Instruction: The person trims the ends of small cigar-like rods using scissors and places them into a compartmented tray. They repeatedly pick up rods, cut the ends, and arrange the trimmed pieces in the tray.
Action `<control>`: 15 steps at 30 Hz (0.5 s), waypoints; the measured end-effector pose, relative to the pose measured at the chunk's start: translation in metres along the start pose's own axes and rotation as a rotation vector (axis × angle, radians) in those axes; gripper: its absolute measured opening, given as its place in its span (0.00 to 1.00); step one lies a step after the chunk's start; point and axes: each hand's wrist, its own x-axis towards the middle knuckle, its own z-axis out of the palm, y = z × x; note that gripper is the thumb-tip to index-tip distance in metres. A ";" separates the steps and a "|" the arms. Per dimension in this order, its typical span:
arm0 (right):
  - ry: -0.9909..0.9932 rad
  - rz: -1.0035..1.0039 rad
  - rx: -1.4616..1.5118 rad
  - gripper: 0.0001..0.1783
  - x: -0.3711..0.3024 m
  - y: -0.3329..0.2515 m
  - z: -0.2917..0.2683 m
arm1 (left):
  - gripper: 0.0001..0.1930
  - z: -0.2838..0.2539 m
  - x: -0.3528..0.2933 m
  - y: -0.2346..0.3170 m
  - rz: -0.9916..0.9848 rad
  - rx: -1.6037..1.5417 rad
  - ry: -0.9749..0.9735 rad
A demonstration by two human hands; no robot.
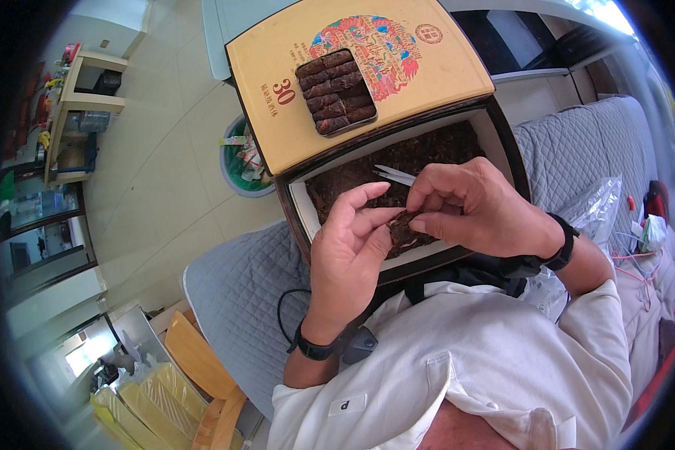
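Observation:
My left hand [352, 255] pinches a small piece of dark brown leaf [403, 223] between thumb and fingers, just above an open box [296, 204]. My right hand [484, 210] has its thumb and forefinger closed on the same piece, close to the left fingertips. Two pale metal blades [394, 175], like those of scissors, stick out beside my right fingers; their handles are hidden. Loose dark brown shredded leaf [442, 144] fills the box beneath both hands. On the yellow lid [266, 56] lies a shallow tin [373, 118] with several dark brown hand-rolled cigars [334, 86] in rows.
A bin [227, 169] with a green liner and wrappers stands on the tiled floor [157, 150] to the left. Grey quilted covers [236, 277] lie on both sides of the box. Clear plastic wrap [596, 210] is at the right. A wooden chair [195, 352] stands lower left.

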 end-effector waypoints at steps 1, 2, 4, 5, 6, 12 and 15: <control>0.000 0.025 0.002 0.11 0.000 -0.002 0.000 | 0.21 0.000 0.000 0.000 0.001 -0.009 0.000; 0.000 0.050 0.004 0.11 0.001 -0.003 -0.001 | 0.20 0.000 0.000 -0.001 0.001 -0.017 0.001; -0.003 0.067 -0.031 0.11 0.001 -0.002 -0.001 | 0.18 0.000 0.000 -0.001 0.018 -0.019 0.005; -0.004 0.076 -0.048 0.11 0.001 -0.002 -0.001 | 0.17 0.000 0.000 -0.002 0.034 -0.013 0.009; -0.002 0.043 -0.066 0.09 0.001 -0.001 0.000 | 0.15 0.000 0.000 -0.002 0.051 -0.006 0.014; 0.050 -0.026 -0.028 0.06 -0.001 0.006 0.004 | 0.12 -0.001 0.000 -0.003 0.066 0.120 0.045; 0.068 -0.033 -0.010 0.06 -0.002 0.008 0.005 | 0.14 -0.001 0.001 -0.003 -0.005 -0.026 0.038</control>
